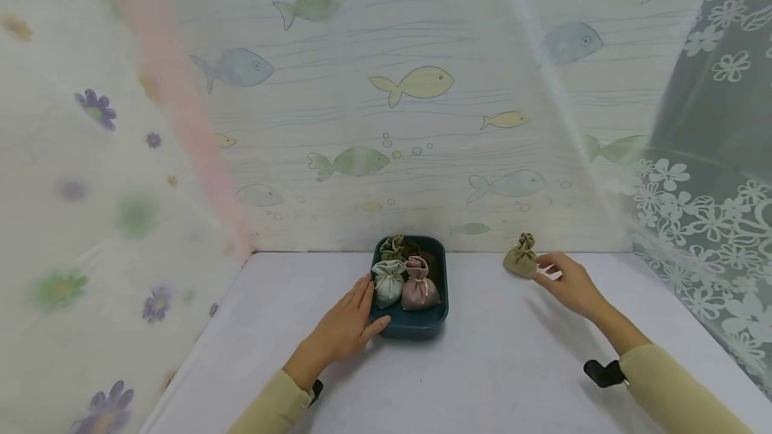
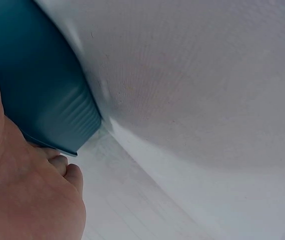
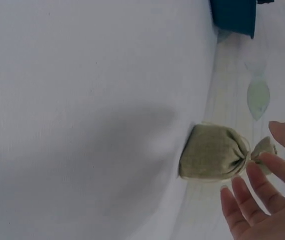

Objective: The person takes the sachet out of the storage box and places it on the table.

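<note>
Right now, your right hand (image 1: 569,283) is at the khaki pouch (image 1: 521,260), which sits upright on the counter (image 1: 482,367), near its back edge and well to the right of the blue-green tub (image 1: 416,332). The grip on that side is released — the right wrist view shows the fingers spread loosely around the gathered neck of the pouch, with the thumb apart from them. The fingertips are so close to the cloth that you cannot tell for certain whether they touch it.

Your left hand (image 1: 344,327) rests against the left side of the tub, fingers extended along the rim and thumb out over the near left corner; its grip is not clenched round anything.

Inside the tub, you have a pale mint pouch (image 1: 389,284) at the front left and a dusty pink pouch (image 1: 420,292) beside it on the right, both tied at the neck. Behind them, at the back left, is an olive pouch (image 1: 392,246), partly hidden — next to it lies something dark brown, too covered to make out. A sheer curtain (image 1: 410,25) printed with fish hangs behind the counter.
</note>
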Demonstrator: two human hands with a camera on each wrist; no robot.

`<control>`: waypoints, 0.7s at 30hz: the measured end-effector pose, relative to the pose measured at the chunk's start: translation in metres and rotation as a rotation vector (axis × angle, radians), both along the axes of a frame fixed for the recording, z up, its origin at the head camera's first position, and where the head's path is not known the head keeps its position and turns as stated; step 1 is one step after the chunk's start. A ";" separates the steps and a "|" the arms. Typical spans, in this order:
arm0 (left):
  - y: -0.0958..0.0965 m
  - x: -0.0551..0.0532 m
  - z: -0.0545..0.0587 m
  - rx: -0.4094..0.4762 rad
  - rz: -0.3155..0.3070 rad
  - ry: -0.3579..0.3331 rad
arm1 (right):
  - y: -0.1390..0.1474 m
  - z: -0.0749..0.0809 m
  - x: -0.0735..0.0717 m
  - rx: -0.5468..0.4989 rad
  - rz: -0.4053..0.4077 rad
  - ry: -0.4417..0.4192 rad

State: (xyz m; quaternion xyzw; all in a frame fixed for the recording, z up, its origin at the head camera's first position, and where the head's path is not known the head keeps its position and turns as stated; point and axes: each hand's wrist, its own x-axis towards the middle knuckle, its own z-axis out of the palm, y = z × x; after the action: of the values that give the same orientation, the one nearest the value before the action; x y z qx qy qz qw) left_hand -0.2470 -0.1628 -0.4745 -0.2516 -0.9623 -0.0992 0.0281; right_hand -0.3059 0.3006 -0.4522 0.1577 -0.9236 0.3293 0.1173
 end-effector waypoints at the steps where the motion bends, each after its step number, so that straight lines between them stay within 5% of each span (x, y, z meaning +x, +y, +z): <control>1: 0.000 0.000 0.000 -0.002 0.000 0.002 | -0.003 0.000 0.001 -0.003 0.006 0.005; 21: 0.000 0.001 0.000 0.003 -0.003 0.009 | -0.044 0.003 0.019 -0.031 0.162 0.052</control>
State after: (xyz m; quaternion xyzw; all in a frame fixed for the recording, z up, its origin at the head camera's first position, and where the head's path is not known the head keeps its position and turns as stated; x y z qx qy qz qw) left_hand -0.2458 -0.1627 -0.4742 -0.2536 -0.9616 -0.0998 0.0326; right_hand -0.2869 0.2562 -0.4488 0.2385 -0.8993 0.3476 0.1167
